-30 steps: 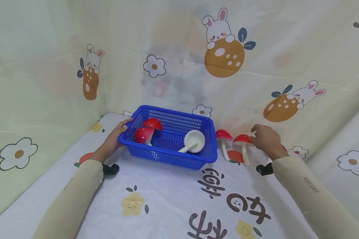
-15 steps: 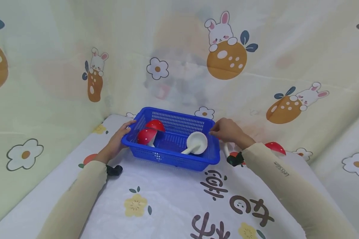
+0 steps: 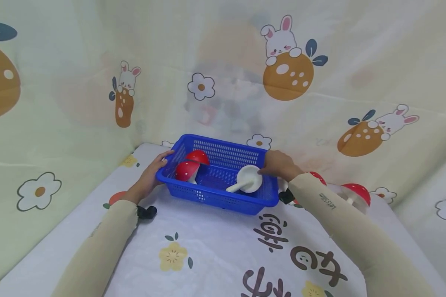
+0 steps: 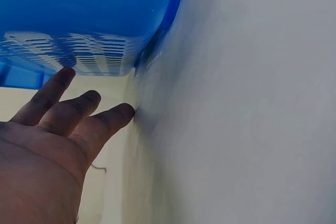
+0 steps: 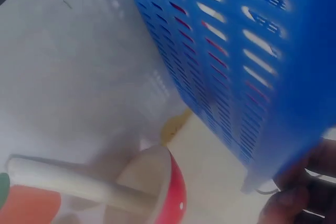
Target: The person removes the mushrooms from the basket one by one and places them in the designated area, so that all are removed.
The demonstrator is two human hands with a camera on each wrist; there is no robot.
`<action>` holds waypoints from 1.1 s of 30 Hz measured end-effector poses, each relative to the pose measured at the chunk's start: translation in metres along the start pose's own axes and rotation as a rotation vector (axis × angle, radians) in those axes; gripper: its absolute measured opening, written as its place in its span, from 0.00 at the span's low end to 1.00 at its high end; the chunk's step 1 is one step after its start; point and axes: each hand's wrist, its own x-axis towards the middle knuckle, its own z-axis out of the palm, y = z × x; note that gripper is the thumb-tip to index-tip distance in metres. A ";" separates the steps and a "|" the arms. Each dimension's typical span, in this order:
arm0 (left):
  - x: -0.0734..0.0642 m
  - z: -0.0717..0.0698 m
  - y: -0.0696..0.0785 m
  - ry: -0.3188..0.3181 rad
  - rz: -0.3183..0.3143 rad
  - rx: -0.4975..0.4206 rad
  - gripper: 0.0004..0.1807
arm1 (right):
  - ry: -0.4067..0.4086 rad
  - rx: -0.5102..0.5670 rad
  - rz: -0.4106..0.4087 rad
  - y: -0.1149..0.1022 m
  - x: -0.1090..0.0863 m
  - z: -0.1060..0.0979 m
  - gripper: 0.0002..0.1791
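A blue plastic basket point(image 3: 223, 197) with slotted walls stands in front of me in the head view. Two red-capped toy mushrooms point(image 3: 187, 170) lie at its left end, and an upturned white-gilled mushroom point(image 3: 250, 178) lies at the right. My left hand point(image 3: 150, 175) holds the left end at the rim; three of its fingers point(image 4: 68, 111) spread below the rim in the left wrist view. My right hand point(image 3: 280, 164) grips the right end, thumb inside the wall. Its fingers point(image 5: 294, 200) curl at the rim in the right wrist view.
Right of the basket, two more red mushrooms point(image 3: 358, 193) lie on the printed cloth point(image 3: 215, 247), partly behind my right sleeve. A mushroom point(image 5: 176, 195) lies close beside the basket wall in the right wrist view. A patterned curtain point(image 3: 230, 82) rises behind the basket.
My right hand has moved left from above the mushrooms on the cloth to the basket's right end, where it now grips the rim. The left hand stays at the left rim.
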 end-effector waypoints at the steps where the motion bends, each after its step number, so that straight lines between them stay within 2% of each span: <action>1: 0.000 0.000 0.000 0.002 -0.001 0.003 0.27 | 0.002 -0.004 0.003 0.000 0.000 0.002 0.32; 9: 0.002 -0.002 0.000 0.007 -0.010 -0.005 0.27 | -0.002 -0.066 0.046 -0.008 -0.002 0.009 0.35; 12: 0.002 -0.002 0.000 0.005 -0.008 -0.011 0.27 | 0.026 -0.092 0.043 -0.012 -0.005 0.010 0.30; 14: 0.001 -0.002 0.000 0.003 -0.009 -0.014 0.27 | 0.053 -0.099 0.021 -0.013 -0.006 0.011 0.23; 16: 0.000 -0.001 0.001 -0.001 -0.010 -0.015 0.27 | 0.094 -0.095 -0.034 -0.015 -0.006 0.013 0.16; 18: 0.000 0.000 0.001 -0.005 -0.010 -0.012 0.27 | 0.140 -0.066 -0.124 -0.017 -0.005 0.015 0.13; 21: -0.001 0.001 0.000 0.000 -0.006 0.000 0.27 | 0.158 0.048 -0.271 -0.021 -0.003 0.022 0.12; 23: -0.001 0.001 0.000 0.005 -0.002 0.010 0.27 | 0.112 0.141 -0.356 -0.025 -0.001 0.026 0.18; 26: -0.001 0.001 0.000 0.011 -0.001 0.014 0.27 | 0.009 0.251 -0.399 -0.028 0.002 0.032 0.32; 29: -0.001 0.002 0.001 0.014 -0.007 0.008 0.27 | -0.042 0.275 -0.364 -0.031 0.002 0.036 0.40; 33: -0.001 0.003 0.001 0.014 -0.009 0.012 0.27 | -0.055 0.291 -0.237 -0.034 -0.004 0.036 0.36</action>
